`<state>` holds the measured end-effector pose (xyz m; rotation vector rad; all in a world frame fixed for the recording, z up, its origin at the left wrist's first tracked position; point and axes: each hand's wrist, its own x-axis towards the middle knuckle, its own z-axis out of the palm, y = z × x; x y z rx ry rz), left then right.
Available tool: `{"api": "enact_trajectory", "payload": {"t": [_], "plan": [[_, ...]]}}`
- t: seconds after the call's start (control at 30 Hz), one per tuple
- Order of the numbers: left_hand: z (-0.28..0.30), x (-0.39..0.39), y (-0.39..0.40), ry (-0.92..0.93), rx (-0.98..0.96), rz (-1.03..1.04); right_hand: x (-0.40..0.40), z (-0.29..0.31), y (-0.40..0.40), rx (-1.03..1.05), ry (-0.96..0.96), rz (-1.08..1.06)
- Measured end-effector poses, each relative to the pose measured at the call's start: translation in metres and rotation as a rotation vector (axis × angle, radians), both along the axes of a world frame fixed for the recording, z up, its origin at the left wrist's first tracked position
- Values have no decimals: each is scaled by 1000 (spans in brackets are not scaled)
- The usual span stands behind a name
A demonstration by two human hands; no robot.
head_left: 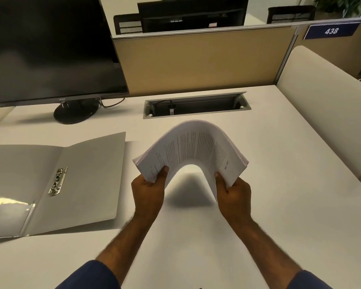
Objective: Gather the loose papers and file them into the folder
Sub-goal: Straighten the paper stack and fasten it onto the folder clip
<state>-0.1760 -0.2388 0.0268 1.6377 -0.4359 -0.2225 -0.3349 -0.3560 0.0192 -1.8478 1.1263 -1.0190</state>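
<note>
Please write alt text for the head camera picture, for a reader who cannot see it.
Both hands, left hand and right hand, hold a stack of printed papers bowed upward above a white desk. An open grey folder with a metal clip lies to the left, before a dark monitor.

A dark monitor (48,49) stands on a round black base (75,111) at the far left corner of the white desk (279,205). A metal cable tray (196,107) is sunk into the desk near its far edge, a black cable inside. Behind it rises a tan partition (196,63); a blue plate (331,31) reading 438 sits at the far right.
</note>
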Motion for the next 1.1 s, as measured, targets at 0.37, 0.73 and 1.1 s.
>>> {"api": "enact_trajectory", "payload": {"t": [0.37,0.73,1.1], "plan": [[29,42,-15,-248,422,-63,-5,6,-26,196,104,-9],[183,55,-37,-920,913,-331,-6,115,-54,-275,146,78],[218,32,-42,-1142,901,-489,8,133,-46,234,-22,601]]}}
